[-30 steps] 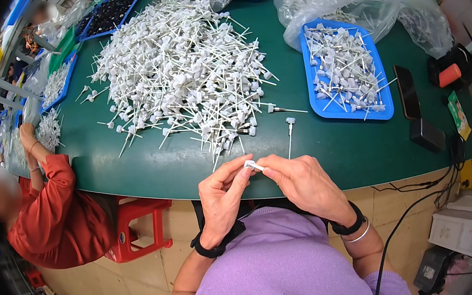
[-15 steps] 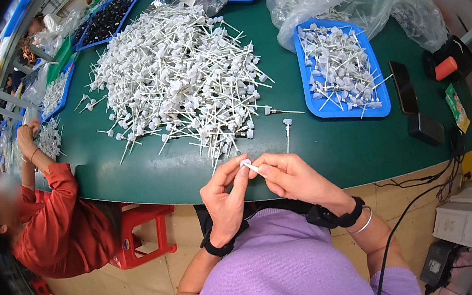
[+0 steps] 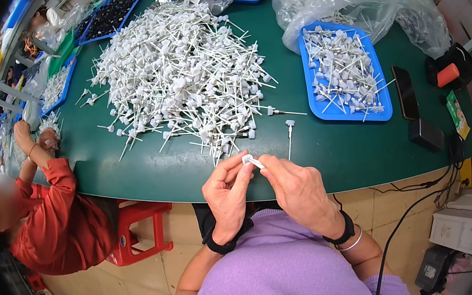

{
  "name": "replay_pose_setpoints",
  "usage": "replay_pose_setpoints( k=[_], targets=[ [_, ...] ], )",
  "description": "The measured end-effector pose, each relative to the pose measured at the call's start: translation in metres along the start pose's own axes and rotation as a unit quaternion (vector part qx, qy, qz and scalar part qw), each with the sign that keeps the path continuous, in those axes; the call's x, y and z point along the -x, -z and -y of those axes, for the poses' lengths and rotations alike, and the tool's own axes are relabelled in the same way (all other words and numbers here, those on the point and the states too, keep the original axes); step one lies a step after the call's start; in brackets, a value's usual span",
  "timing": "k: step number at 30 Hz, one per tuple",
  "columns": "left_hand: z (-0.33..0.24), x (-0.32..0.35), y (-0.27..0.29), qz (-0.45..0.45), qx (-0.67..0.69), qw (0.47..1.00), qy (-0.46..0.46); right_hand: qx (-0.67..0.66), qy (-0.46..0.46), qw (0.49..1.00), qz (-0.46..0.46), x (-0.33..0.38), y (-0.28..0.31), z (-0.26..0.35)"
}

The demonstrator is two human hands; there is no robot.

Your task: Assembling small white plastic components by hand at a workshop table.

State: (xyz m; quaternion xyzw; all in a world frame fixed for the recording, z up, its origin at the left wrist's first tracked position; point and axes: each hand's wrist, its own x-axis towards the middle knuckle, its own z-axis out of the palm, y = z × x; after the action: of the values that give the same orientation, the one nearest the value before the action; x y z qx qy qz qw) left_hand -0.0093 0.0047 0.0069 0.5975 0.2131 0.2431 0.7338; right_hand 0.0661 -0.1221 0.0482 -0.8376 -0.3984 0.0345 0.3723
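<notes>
L hand pinches small white cap btwn thumb & fingertips; R hand pinches white stick meeting it, both in the grip, above green table. Big pile of sim. pcs beyond grip; blue tray w/ more, farther R.

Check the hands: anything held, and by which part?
The left hand pinches a small white head; the right hand pinches the thin white stem extending from it. Whether head and stem are joined can't be told.
</notes>
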Motion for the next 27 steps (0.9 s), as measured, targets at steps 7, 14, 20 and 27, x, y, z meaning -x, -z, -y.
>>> replay_pose_setpoints(
  k=[7, 14, 20, 27],
  targets=[
    [0.001, 0.001, -0.004, -0.006, -0.028, 0.999, -0.024, 0.009, 0.026, 0.999, -0.021, 0.000, -0.004, -0.007],
    [0.004, 0.001, -0.004, -0.007, -0.026, 0.999, -0.027, -0.074, 0.016, 0.996, -0.046, 0.000, -0.008, -0.009],
    [0.005, 0.001, -0.008, -0.013, -0.052, 0.998, -0.045, 0.021, -0.021, 1.000, -0.003, 0.003, 0.000, 0.003],
    [0.004, 0.001, -0.009, -0.017, -0.066, 0.996, -0.052, 0.088, 0.017, 0.995, -0.034, 0.005, -0.003, 0.001]
  ],
)
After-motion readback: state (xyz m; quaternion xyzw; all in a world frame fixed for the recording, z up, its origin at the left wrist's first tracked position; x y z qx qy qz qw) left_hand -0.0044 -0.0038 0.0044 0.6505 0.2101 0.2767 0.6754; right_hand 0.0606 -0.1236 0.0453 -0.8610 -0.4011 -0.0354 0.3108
